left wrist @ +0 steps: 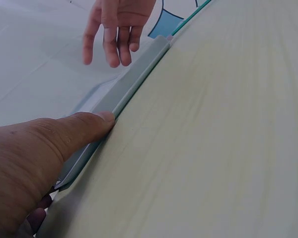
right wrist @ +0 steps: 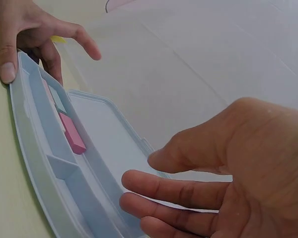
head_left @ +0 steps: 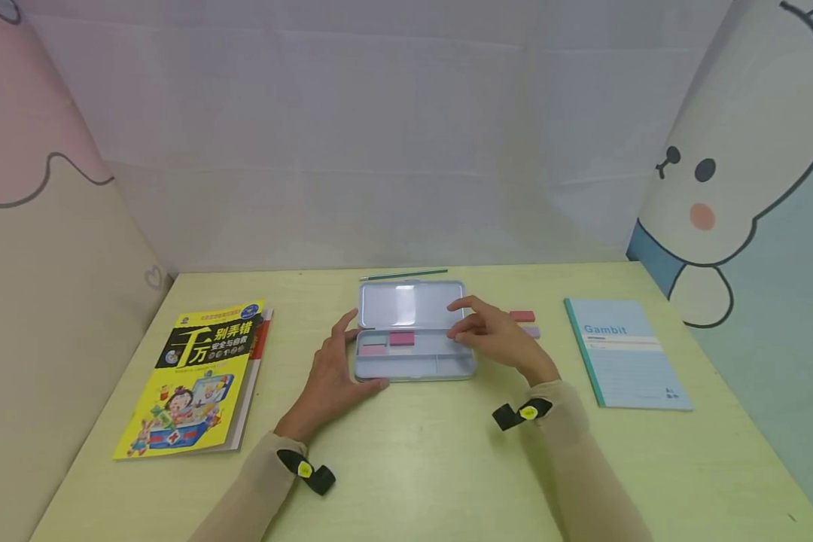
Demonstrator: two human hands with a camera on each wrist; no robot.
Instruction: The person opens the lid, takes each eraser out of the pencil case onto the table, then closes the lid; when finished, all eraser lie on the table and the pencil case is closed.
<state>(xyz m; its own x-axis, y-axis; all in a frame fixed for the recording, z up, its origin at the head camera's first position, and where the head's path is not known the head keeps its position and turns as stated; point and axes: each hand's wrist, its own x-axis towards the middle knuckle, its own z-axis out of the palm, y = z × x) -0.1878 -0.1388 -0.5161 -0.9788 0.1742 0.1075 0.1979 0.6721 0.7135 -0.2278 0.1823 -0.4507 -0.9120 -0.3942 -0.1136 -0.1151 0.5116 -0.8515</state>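
Observation:
A pale blue pencil case (head_left: 396, 367) lies with its lid (head_left: 406, 305) tipped back, showing its compartments. My left hand (head_left: 332, 380) grips its left end, thumb (left wrist: 92, 126) against the front wall and other fingers round the side; the forefinger sticks up. Inside the back compartment sit a dark pink eraser (right wrist: 73, 133), a paler pink one (head_left: 373, 350) and a light teal piece (right wrist: 54, 100) beside them. Over the right end hovers my right hand (head_left: 494, 335), fingers loosely bent, thumb and fingertips apart with nothing between them.
Behind the lid lies a green pencil (head_left: 403, 275). Right of the case, partly behind my right hand, are a red-pink eraser (head_left: 522, 316) and a lilac one (head_left: 531, 331). A yellow book (head_left: 196, 384) on another lies left; a light blue notebook (head_left: 626, 361) lies right.

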